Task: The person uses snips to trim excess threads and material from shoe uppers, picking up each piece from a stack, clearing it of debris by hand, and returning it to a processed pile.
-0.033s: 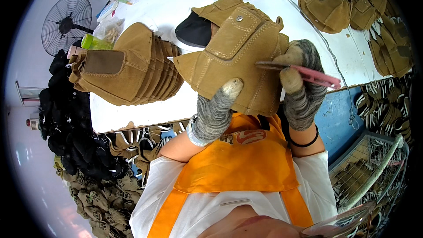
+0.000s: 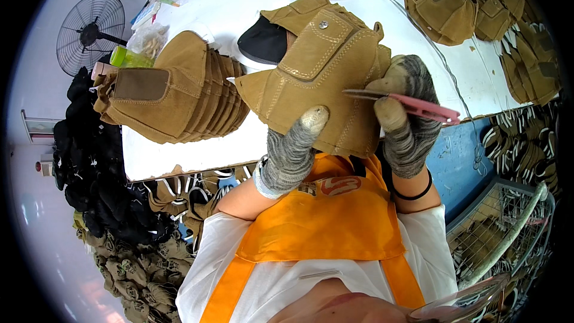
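Our gloved left grip (image 2: pixel 290 158) holds a tan stitched piece (image 2: pixel 317 93) by the white surface (image 2: pixel 161 158); our right grip (image 2: pixel 409 136) holds a pink-handled tool (image 2: pixel 423 108) over it. Leftward we see stacked tan pieces (image 2: pixel 194 93) and a fan (image 2: pixel 89 34).

L hand (image 2: pixel 296 152) & R hand (image 2: pixel 412 134): mottled grey knit gloves (image 2: pixel 281 173). Thin blk band (image 2: pixel 414 197) below R glove. Orange bib apron (image 2: pixel 323 227) w/ flat straps (image 2: pixel 226 290), roundish red logo (image 2: pixel 341 185). Wht short-slv tee (image 2: pixel 218 242).

Room between right fingers (image 2: pixel 392 115) and brown stacks (image 2: pixel 445 18), grey cable (image 2: pixel 443 58) across
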`<state>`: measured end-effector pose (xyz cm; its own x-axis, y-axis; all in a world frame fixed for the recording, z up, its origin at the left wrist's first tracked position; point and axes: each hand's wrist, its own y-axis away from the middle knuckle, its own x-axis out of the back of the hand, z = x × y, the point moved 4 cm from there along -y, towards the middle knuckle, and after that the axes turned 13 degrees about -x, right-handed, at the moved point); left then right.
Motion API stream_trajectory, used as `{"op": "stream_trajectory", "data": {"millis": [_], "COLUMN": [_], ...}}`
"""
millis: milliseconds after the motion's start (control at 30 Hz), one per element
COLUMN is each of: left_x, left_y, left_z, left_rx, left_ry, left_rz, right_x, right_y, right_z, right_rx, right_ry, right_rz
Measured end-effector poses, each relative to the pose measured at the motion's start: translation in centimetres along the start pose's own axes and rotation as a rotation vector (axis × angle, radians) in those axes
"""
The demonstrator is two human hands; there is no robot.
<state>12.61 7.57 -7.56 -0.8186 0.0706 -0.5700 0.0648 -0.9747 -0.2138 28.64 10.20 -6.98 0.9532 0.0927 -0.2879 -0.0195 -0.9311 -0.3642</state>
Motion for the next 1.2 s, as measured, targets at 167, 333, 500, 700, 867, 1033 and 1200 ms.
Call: {"op": "stream_trajectory", "data": {"millis": [167, 333, 500, 700, 867, 1033, 1200], "left_x": [0.4, 0.4, -0.2, -0.1, 0.4, 1.6, 1.8], "left_y": [0.1, 0.3, 0.1, 0.1, 0.5, 0.4, 0.2], "left_z": [-0.1, 0.0, 0.1, 0.2, 0.7, 0.0, -0.1], "left_rx": [-0.011, 0.013, 0.059, -0.032, -0.031, -0.079, -0.138], "left_ry": [-0.035, 0.018, 0.053, 0.082, 0.093, 0.051, -0.035], "left_rz": [0.009, 0.012, -0.012, -0.046, 0.038, 0.032, 0.009], "right_x": [0.6, 1.0, 0.2, -1.3, 2.7, 3.3, 4.1], "right_y": [0.6, -1.1, -0.2, -0.8, -2.1, -1.9, -2.3], "right_z": [1.8, 0.0, 0.0, -3.1, -0.9, 0.5, 2.8], "right_rx": [-0.117, 0.02, -0.022, 0.444, 0.088, -0.012, -0.224], "right_ry": [-0.044, -0.099, -0.078, 0.589, -0.038, 0.079, 0.129], "right_rz": [0.16, 0.281, 0.193, 0.023, 0.567, 0.456, 0.445]}}
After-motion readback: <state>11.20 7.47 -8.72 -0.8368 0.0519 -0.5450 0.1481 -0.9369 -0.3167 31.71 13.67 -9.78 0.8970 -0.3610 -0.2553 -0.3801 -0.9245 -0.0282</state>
